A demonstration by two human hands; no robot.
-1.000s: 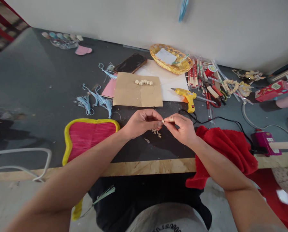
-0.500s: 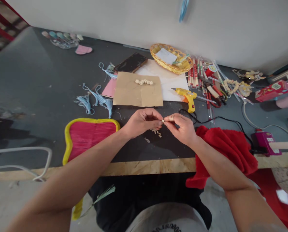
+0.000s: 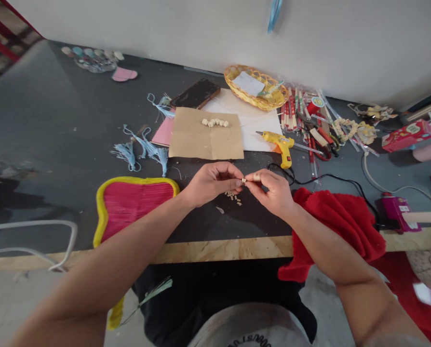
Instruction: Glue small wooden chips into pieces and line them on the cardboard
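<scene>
Between the fingertips of my two hands is a tiny cream-coloured piece (image 3: 244,180), too small to make out well. My left hand (image 3: 215,182) pinches it from the left, thumb and forefinger closed. From the right, my right hand (image 3: 269,189) pinches at it too. Several small pale bits (image 3: 233,196) lie on the table just below my fingers. Beyond the hands a brown sheet of paper (image 3: 204,142) carries a row of cream knotted pieces (image 3: 215,123).
A yellow glue gun (image 3: 278,143) lies right of the paper, its black cord trailing right. Behind are a wicker basket (image 3: 253,99) and a phone (image 3: 197,93). Blue tassels (image 3: 154,152) and a pink-and-yellow panel (image 3: 136,205) lie left; a red cloth (image 3: 338,221) drapes over the right front edge.
Both hands stay in almost the same place. The small piece between the fingertips looks slightly turned; nothing else visibly differs.
</scene>
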